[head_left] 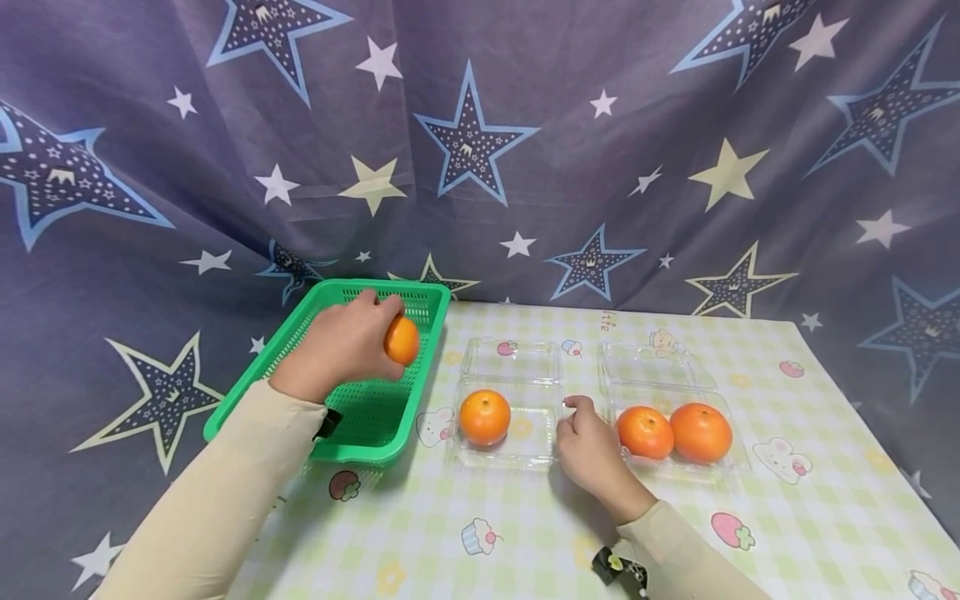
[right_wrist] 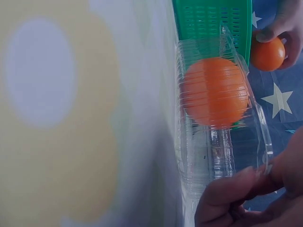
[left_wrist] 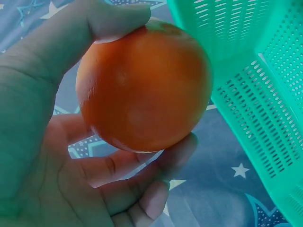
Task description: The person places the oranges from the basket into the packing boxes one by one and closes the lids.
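My left hand (head_left: 348,342) holds an orange (head_left: 402,341) over the green plastic basket (head_left: 367,452). In the left wrist view, the thumb lies on top of this orange (left_wrist: 147,90) and the fingertips are at its underside. My right hand (head_left: 592,446) pinches the right rim of a clear plastic clamshell box (head_left: 536,454), whose lid lies back. One orange (head_left: 484,417) sits in the left half of that box. In the right wrist view, the thumb and a finger meet at the box's edge, with the boxed orange (right_wrist: 215,92) seen through the ribbed wall.
A second clear clamshell box (head_left: 660,367) stands to the right with its lid back, holding two oranges (head_left: 701,432) side by side. The checked tablecloth (head_left: 420,542) has printed fruit and cupcakes. Behind the table hangs a dark star-patterned curtain (head_left: 480,233).
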Demonstrator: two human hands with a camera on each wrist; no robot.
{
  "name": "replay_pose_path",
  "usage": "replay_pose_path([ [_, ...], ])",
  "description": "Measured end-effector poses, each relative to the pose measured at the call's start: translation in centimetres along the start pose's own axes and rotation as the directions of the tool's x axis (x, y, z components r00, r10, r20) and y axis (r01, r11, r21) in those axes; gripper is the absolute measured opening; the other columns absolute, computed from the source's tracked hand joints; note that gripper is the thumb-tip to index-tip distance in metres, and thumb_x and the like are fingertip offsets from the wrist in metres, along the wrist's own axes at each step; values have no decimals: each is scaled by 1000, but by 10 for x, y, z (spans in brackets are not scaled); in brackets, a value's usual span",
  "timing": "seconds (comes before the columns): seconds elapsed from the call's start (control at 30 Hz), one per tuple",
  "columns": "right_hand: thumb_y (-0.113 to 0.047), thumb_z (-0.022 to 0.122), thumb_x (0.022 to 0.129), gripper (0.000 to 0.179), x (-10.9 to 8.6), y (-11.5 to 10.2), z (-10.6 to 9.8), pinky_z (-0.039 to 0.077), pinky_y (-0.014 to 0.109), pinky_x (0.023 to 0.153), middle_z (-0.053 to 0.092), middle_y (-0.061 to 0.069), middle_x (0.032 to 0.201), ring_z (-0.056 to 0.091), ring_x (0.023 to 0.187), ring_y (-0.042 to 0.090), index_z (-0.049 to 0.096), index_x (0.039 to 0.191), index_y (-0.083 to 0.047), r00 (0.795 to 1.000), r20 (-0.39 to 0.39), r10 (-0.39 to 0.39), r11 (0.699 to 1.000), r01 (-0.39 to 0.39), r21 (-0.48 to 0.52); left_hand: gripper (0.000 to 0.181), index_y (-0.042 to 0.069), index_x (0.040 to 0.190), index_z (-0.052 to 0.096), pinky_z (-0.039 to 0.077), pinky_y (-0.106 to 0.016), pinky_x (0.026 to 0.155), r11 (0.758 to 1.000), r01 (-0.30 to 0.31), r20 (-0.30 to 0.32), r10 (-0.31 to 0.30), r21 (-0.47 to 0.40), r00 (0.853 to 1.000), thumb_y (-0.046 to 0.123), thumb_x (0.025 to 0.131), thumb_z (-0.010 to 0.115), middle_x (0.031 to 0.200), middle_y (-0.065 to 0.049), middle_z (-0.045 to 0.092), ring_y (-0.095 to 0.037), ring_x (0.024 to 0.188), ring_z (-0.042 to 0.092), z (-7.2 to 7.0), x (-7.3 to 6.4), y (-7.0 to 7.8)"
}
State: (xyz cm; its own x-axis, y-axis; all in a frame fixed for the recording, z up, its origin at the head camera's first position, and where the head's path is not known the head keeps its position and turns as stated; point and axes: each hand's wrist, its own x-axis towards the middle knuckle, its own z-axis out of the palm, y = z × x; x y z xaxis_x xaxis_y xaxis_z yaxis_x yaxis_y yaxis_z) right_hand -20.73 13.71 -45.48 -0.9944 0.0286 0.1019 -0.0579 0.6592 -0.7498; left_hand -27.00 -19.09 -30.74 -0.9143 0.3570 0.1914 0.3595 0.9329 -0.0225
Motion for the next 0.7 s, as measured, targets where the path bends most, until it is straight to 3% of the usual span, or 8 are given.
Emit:
replay_pose_path([
  [0.47, -11, 46, 100, 40, 2, 0, -1, 43, 32, 61, 53, 2, 71, 50, 61, 17, 51, 136, 7, 1000, 5, -1, 1000, 1, 10, 69, 20, 123, 60, 52, -45, 64, 1000, 11, -114, -10, 11, 993, 52, 68, 86, 105, -11, 57, -28, 74, 57, -11, -3, 18],
  [0.7, -11, 46, 100, 40, 1, 1, -1, 42, 32, 61, 51, 2, 71, 49, 62, 18, 50, 136, 7, 1000, 13, 8, 1000, -8, 11, 70, 20, 126, 60, 53, -48, 71, 1000, 2, -130, -5, -23, 991, 50, 70, 88, 109, -12, 56, -31, 79, 58, -17, -8, 33],
])
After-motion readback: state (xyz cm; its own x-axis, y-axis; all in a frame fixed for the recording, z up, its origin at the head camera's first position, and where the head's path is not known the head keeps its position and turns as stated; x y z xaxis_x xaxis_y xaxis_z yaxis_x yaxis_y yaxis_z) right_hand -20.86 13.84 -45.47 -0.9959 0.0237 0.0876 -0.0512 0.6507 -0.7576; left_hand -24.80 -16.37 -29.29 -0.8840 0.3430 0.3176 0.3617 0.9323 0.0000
